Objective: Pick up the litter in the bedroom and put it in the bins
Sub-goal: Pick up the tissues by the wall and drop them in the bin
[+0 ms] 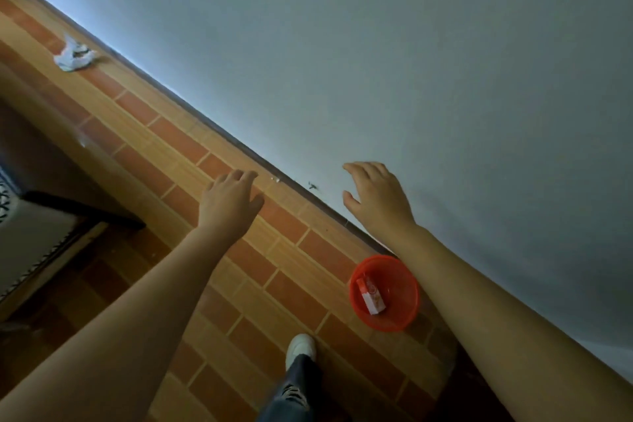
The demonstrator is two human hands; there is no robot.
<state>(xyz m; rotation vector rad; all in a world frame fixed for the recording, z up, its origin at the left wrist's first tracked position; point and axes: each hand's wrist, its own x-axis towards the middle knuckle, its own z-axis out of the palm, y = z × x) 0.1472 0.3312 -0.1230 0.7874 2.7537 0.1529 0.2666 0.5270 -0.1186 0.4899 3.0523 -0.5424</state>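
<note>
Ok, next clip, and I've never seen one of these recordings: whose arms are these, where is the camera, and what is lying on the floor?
There is no machine here. The one picture comes from a wide-angle camera worn on a person's head, looking forward and down, which is why the room looks tilted. The two bare arms are the wearer's own. The left hand and right hand are both open and hold nothing. On the brick-pattern floor, beside the grey wall, stands a red bin with a red and white carton inside. Further off lies crumpled white litter. The person's white shoe shows below.
</note>
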